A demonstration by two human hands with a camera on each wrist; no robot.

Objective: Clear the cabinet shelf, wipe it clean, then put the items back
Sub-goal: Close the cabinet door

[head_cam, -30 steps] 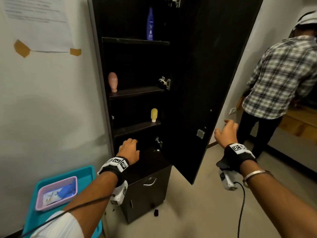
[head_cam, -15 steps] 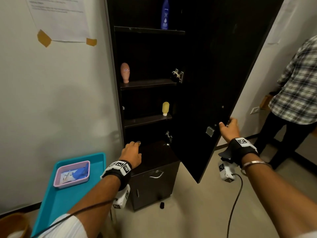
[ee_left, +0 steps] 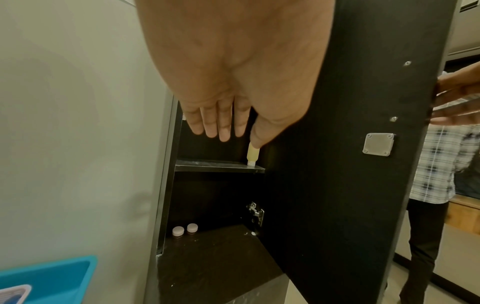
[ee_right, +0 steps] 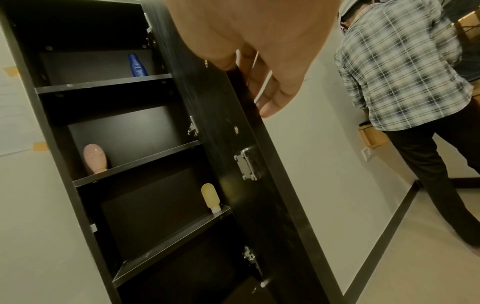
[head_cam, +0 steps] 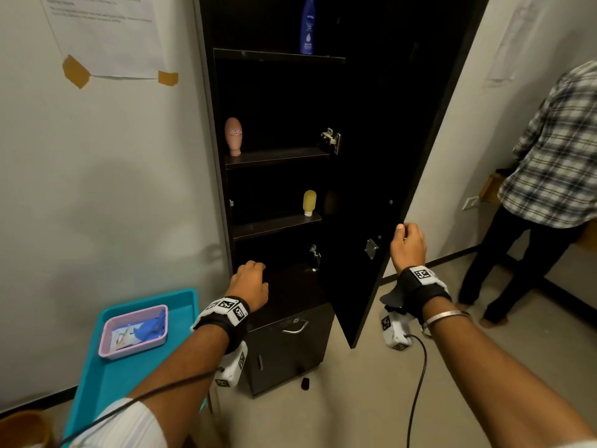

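While the right hand (head_cam: 407, 245) curls its fingers (ee_right: 272, 98) round the cabinet door (head_cam: 397, 156) edge, the blue bottle (head_cam: 307, 25) high above them reads NIVEA. Only the left wrist view shows two pink caps (ee_left: 185, 229) on the bottom shelf, below the left hand's (ee_left: 228, 67) straight, close-set fingers (ee_left: 223, 123).

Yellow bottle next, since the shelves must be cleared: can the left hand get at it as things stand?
Probably yes: the door stands open, the left hand is empty just below, and the yellow bottle stands alone on its shelf.
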